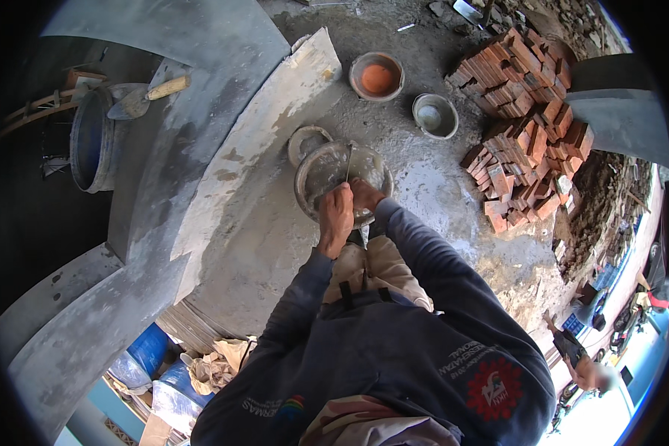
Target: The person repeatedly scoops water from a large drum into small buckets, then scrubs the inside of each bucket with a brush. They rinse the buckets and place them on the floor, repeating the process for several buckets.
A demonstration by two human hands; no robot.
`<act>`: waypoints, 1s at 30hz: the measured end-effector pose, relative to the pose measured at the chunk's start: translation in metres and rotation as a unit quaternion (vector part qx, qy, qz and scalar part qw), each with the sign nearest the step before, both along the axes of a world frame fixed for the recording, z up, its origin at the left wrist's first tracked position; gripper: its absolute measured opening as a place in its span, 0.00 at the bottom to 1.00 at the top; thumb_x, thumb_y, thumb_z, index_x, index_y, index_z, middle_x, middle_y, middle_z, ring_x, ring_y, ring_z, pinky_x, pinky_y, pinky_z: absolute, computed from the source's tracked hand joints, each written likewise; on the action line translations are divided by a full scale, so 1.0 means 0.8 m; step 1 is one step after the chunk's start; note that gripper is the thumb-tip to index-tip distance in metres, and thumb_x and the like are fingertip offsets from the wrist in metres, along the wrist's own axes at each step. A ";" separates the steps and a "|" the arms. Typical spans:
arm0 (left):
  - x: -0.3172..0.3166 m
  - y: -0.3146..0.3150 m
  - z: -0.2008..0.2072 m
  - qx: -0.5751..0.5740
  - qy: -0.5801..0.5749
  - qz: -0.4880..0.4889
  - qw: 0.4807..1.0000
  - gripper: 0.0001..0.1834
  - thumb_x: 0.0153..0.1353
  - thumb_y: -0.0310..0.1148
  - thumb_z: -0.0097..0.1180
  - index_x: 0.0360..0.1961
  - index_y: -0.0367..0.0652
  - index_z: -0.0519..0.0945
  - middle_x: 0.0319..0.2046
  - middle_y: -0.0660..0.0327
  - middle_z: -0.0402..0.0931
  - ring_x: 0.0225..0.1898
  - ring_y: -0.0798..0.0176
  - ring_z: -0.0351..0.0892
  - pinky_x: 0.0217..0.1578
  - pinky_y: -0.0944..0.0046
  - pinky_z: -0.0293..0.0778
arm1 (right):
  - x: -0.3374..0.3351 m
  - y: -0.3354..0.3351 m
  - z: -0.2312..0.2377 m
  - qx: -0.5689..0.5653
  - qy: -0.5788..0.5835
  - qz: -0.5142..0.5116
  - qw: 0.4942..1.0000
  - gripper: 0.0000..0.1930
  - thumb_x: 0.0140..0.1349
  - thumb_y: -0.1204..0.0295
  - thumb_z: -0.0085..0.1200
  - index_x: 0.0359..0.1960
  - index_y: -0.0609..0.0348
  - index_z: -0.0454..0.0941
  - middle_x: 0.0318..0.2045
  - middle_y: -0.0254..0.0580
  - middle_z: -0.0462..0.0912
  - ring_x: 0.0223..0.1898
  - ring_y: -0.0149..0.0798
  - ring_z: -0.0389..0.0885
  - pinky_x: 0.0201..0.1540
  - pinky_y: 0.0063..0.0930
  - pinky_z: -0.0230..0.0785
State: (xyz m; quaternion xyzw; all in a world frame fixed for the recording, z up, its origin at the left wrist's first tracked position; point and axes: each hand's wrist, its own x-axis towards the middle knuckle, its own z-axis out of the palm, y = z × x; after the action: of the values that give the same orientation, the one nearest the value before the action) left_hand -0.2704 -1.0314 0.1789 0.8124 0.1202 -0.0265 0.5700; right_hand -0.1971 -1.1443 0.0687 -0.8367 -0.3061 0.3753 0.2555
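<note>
Both my hands are over a round grey basin (pixel 302 186) in front of me, which holds wet grey matter. The fingers of my left hand (pixel 337 214) are closed at the lower end of a thin straight strip (pixel 349 160). This strip points away from me across the basin; its exact kind does not show. Right beside it, my right hand (pixel 366 195) is curled closed over the basin, and what it grips, if anything, is hidden. A smaller round container (pixel 296 147) stands against the basin's far left side.
Beyond the basin stand a bucket with reddish content (pixel 379 78) and a grey bucket (pixel 435 117). Stacked red bricks (pixel 524 141) lie to the right. On the grey ledge at left rests a trowel (pixel 169 87), near a dark bucket (pixel 89 141). A person (pixel 576 357) is far right.
</note>
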 end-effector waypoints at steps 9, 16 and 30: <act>-0.038 0.078 -0.030 0.091 0.060 0.045 0.993 0.18 0.77 0.39 0.47 0.43 0.31 0.77 0.32 0.43 0.80 0.34 0.40 0.78 0.37 0.44 0.72 | -0.015 0.082 0.014 -0.086 -0.177 -0.105 0.975 0.12 0.65 0.65 0.57 0.41 0.56 0.89 0.45 0.54 0.90 0.51 0.54 0.88 0.53 0.45 0.81; -0.020 0.077 -0.002 -0.045 0.117 0.046 0.991 0.26 0.76 0.44 0.45 0.33 0.28 0.79 0.28 0.44 0.79 0.32 0.42 0.79 0.36 0.44 0.72 | -0.028 0.073 0.012 -0.040 0.041 -0.118 0.991 0.16 0.67 0.65 0.59 0.52 0.56 0.89 0.50 0.58 0.89 0.55 0.54 0.88 0.59 0.46 0.79; -0.051 0.103 -0.031 0.056 0.125 -0.006 0.990 0.28 0.79 0.49 0.48 0.29 0.32 0.75 0.22 0.42 0.71 0.27 0.43 0.74 0.32 0.44 0.66 | -0.172 -0.081 0.090 0.173 0.107 -0.601 0.773 0.27 0.80 0.47 0.50 0.66 0.54 0.76 0.42 0.48 0.90 0.46 0.42 0.90 0.49 0.36 0.83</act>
State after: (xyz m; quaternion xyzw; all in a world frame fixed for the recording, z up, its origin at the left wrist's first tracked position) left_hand -0.3113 -0.9489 0.1537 0.8342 0.1875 -0.1246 0.5035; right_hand -0.3346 -1.2090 0.1407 -0.7464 0.2283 0.1737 0.6005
